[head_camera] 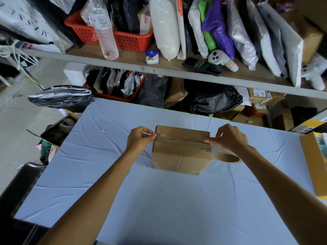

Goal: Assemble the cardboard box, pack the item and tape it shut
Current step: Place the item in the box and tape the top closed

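Observation:
A small brown cardboard box (182, 152) stands on the light blue table (159, 200), its top flaps folded down and meeting in a seam. My left hand (139, 138) pinches the end of a clear tape strip at the box's left top edge. My right hand (230, 137) pinches the tape at the box's right top edge, so the strip runs along the seam. A roll of clear tape (227, 157) sits just right of the box, under my right wrist. The packed item is hidden.
A shelf (159, 69) with a red basket (123, 38), a plastic bottle and many bagged goods runs behind the table. Black bags and cartons lie below it. A yellow-edged box (313, 163) sits at the table's right edge. An open carton stands on the floor at left.

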